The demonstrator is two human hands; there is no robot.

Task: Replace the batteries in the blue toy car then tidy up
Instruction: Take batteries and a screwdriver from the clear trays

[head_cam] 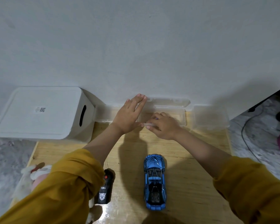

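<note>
Clear plastic case (pixel 165 110) at the far bench edge is steadied by the flat left hand (pixel 129 115) while the right hand (pixel 162 125) pinches a small item, presumably a battery to be stowed or drawn; blue toy car (pixel 155 181) rests near, upright.

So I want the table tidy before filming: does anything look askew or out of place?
The large white plastic storage box at the table's far left lies tipped on its side, its lid facing the camera, and overhangs the wooden table edge. The blue toy car stands upright on its wheels; nothing spilled.
</note>
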